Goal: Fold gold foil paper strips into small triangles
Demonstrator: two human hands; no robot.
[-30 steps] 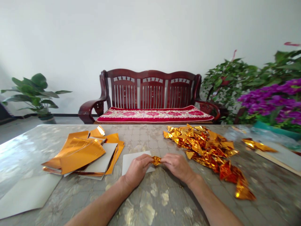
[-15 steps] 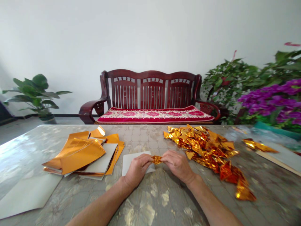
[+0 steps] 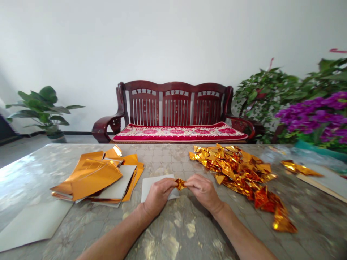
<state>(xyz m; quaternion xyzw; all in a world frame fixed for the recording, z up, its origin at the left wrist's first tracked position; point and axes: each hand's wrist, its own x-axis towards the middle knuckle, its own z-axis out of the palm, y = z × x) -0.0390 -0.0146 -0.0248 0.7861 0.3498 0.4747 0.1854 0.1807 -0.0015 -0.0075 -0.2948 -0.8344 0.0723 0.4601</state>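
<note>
My left hand (image 3: 158, 195) and my right hand (image 3: 202, 191) meet above the table, pinching a small crumpled piece of gold foil (image 3: 180, 184) between them. Beneath my left hand lies a white card sheet (image 3: 150, 187). To the left stands a stack of gold foil sheets and grey card (image 3: 97, 177). A loose heap of folded gold foil pieces (image 3: 233, 168) spreads just beyond my right hand, trailing toward the near right.
A grey sheet (image 3: 32, 225) lies at the table's near left. A strip of gold foil (image 3: 300, 168) rests on a board at the right, by clear plastic. Beyond the table's far edge stand a dark red wooden bench (image 3: 173, 108) and potted plants.
My hands stay together on the foil piece with only slight shifting. The view has tilted a little, and the foil piece looks much the same.
</note>
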